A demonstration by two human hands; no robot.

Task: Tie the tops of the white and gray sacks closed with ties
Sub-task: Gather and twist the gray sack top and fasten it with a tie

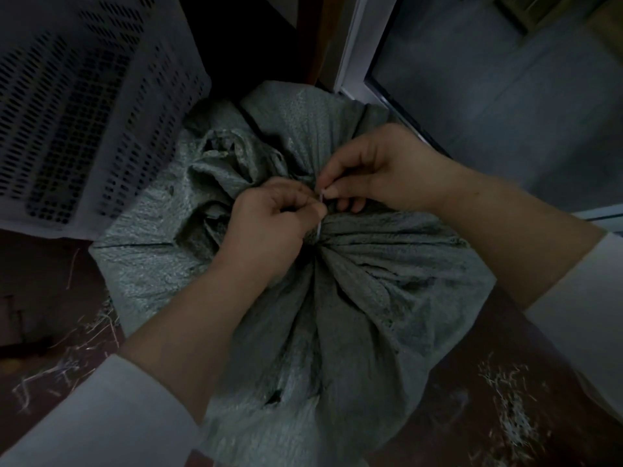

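White sleeves point(84, 416) are seen at the bottom corners of the view, pushed back from two bare forearms that reach forward over a gray sack point(354, 315). The sack is set upright on a dark reddish-brown floor point(40, 264), and its woven cloth is gathered into a tight neck near the middle of the view, with pleats spreading down toward the camera. The loose mouth of the sack is crumpled and folded over to the left of the neck. A thin white tie point(320, 214) is wrapped at the neck. One part of it is pinched by the curled fingers and thumb of the left hand point(269, 220), and another part is pinched between thumb and forefinger of the right hand point(381, 170); the two hands are held just beside each other, almost touching. Bits of pale straw point(505, 399) are scattered over the floor on both sides of the sack. A pale perforated plastic crate point(84, 96) is stood against the sack at the upper left. A white door frame point(354, 45) is seen behind the sack, and beyond it a gray paved surface point(505, 96) is spread out. The room is dimly lit.
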